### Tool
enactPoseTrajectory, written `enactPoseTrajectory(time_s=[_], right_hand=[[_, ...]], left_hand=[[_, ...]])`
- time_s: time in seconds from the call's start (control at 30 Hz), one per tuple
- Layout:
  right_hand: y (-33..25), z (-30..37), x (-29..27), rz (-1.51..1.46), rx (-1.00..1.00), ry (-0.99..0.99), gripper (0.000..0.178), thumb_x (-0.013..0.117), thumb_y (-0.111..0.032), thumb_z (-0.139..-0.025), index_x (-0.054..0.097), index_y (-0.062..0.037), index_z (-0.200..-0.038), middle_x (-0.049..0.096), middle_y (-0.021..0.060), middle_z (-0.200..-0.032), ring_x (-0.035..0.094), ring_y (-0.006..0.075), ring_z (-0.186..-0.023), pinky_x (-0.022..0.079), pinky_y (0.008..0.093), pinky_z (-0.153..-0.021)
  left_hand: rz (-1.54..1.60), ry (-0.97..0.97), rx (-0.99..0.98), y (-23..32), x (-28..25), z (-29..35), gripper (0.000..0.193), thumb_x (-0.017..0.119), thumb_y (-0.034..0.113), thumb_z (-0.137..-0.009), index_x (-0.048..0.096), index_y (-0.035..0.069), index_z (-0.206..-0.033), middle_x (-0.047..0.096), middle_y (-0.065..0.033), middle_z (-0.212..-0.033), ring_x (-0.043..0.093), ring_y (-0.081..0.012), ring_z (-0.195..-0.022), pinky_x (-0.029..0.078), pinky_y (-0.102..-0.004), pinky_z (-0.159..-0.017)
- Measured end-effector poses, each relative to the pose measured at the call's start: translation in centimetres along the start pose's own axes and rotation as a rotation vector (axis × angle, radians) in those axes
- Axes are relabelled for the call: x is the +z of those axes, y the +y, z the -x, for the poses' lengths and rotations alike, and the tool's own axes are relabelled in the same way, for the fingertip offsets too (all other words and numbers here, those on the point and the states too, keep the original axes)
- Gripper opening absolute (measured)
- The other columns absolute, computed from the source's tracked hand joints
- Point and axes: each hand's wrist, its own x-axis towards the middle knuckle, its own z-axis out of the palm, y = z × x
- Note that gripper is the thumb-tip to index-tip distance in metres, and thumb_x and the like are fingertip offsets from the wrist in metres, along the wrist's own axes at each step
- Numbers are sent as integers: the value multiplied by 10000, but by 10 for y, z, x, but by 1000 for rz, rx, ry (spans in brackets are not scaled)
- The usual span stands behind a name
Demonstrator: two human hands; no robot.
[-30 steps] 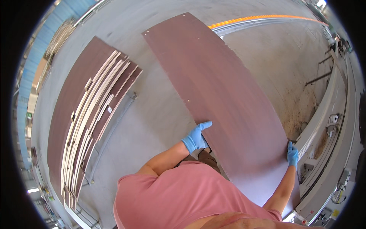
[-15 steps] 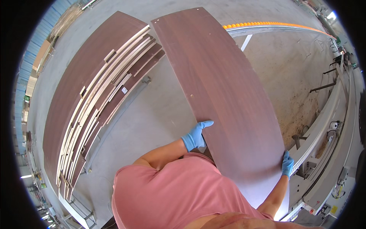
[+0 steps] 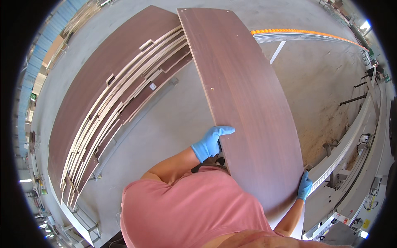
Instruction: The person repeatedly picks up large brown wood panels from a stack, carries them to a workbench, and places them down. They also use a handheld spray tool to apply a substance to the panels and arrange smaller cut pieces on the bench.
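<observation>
A long dark brown wood-grain panel [image 3: 248,95] stretches away in front of me, with small holes near its far end and along its left edge. My left hand [image 3: 209,142], in a blue glove, grips that left edge, its thumb lying on the top face and its fingers hidden underneath. On the opposite edge, nearer to me, my blue-gloved right hand [image 3: 305,187] holds the panel from the side. Left of it lies a stack of similar brown panels [image 3: 111,62] with pale, uneven edges and cut notches. The held panel's far left corner overlaps the stack's far end in view.
A metal frame [image 3: 84,223] supports the stack. To my right runs a long grey machine [image 3: 351,182] with a pale toothed track. Beyond the held panel, a rail with orange rollers [image 3: 306,31] extends right. Brown dust [image 3: 326,128] covers the floor beside the machine.
The held panel has shifted slightly left relative to the machine, and its far end now overlaps the stack in view. Both hands keep their grip. The stack appears further right as the view turns.
</observation>
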Motion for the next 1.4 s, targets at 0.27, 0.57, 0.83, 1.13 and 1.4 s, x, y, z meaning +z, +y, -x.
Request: enactPoseTrajectory(time_s=[0.27, 0.57, 0.83, 1.13, 1.4], right_hand=[[-54, 51, -25, 22, -110, 91, 814, 468, -648, -1030, 710, 94, -800, 584, 340, -697, 552, 365, -554, 450, 558, -638], [-251, 135, -6, 45, -345, 162, 770, 492, -635, -1019, 700, 76, -810, 604, 348, -791, 643, 448, -668, 456, 559, -660], [-521, 273, 16, 137, -596, -16, 630, 503, -596, -990, 795, -40, -950, 728, 269, -975, 704, 446, -999, 542, 497, -878], [-789, 355, 68, 73, -1115, -218, 668, 429, -586, -1000, 801, -43, -884, 762, 211, -951, 729, 401, -920, 550, 480, -874], [-1018, 456, 150, 103, -1501, -346, 616, 390, -514, -1036, 798, -59, -956, 770, 131, -961, 725, 340, -973, 535, 476, -869]], left_hand=[[133, -36, 45, 22, -48, 91, 467, 680, 176, -931, 616, 11, -1362, 690, -138, -1294, 661, -303, -1177, 526, -474, -1028], [250, 103, 221, 101, -186, 216, 446, 674, 188, -945, 611, 37, -1360, 678, -121, -1313, 645, -297, -1199, 516, -474, -1040], [314, 203, 465, 156, -332, 349, 448, 606, 201, -984, 579, 9, -1387, 631, -140, -1383, 603, -319, -1274, 502, -494, -1073], [542, 702, 645, 171, -446, 442, 508, 716, 303, -906, 656, 31, -1331, 629, -140, -1385, 570, -312, -1287, 494, -528, -1049], [787, 845, 883, 205, -522, 467, 450, 761, 245, -896, 695, 31, -1287, 677, -112, -1352, 605, -295, -1261, 493, -502, -1075]])
